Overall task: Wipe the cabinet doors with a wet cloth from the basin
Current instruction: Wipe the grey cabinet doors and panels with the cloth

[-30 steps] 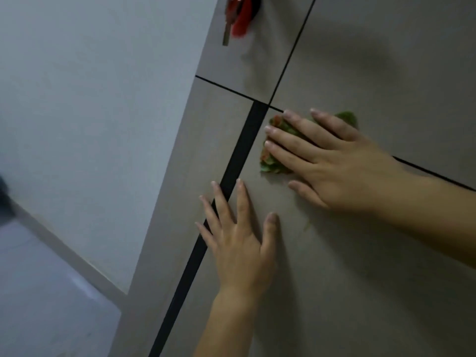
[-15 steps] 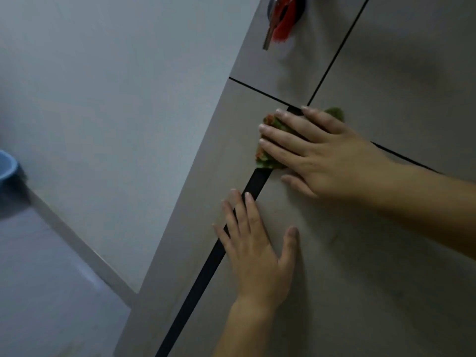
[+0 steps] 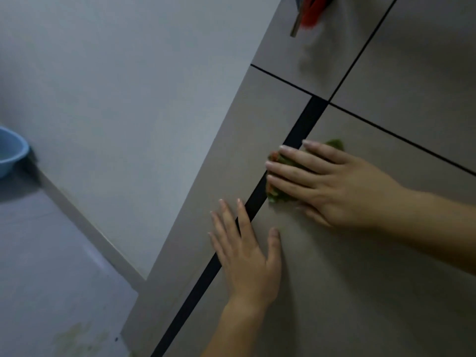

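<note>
Just now the right hand [image 3: 334, 186] had slid the green cloth [image 3: 277, 196] down from the top corner of the lower cabinet door [image 3: 360, 292], along the dark gap [image 3: 304, 124]. Its grip was not closed: straight fingers pressed the cloth flat against the door's left edge. The left hand [image 3: 247, 256] stayed spread below, straddling the gap, holding nothing. Judging by that stroke, the wiping was working down the edge, with most of the panel left. The blue basin [image 3: 10, 153] sat on the floor, well apart.

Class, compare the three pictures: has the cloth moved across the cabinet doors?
Yes. The cloth under the right hand has slid down and left along the dark gap, farther from the seam crossing than before.
</note>
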